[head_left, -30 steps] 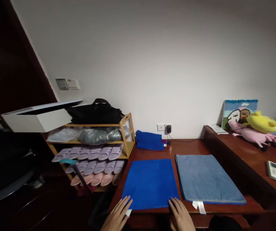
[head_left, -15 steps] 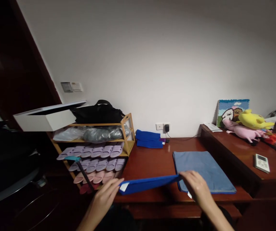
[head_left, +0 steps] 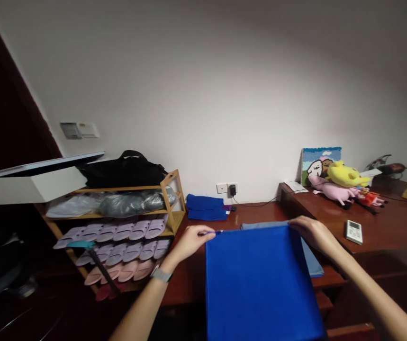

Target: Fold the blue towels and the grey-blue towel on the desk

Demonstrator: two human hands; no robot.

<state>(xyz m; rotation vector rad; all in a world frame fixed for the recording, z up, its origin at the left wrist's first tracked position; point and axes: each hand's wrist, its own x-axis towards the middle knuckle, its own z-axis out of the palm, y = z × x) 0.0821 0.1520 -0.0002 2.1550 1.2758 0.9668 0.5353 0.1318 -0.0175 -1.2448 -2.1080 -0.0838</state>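
Note:
A bright blue fabric piece [head_left: 260,284] hangs spread out in front of the desk, its lower part cut off by the picture's bottom edge. My left hand [head_left: 193,242], with a grey band at the wrist, pinches its top left corner. At the top right corner my right hand [head_left: 310,230] grips the fabric. Behind it, a grey-blue folded cloth [head_left: 312,260] lies on the desk, mostly hidden. A folded blue fabric bundle [head_left: 206,207] rests at the back of the desk against the wall.
Left of the desk [head_left: 192,270] stands a wooden rack [head_left: 175,215] with slippers, a black bag [head_left: 125,170] and a white box [head_left: 36,187]. On the right surface are plush toys [head_left: 345,184], a picture and a white remote [head_left: 353,232]. A plug [head_left: 232,190] sits in the wall.
Both hands have risen, and the blue fabric, seen nearly edge-on before, now shows its broad face and covers most of the grey-blue cloth. The view has shifted to the right.

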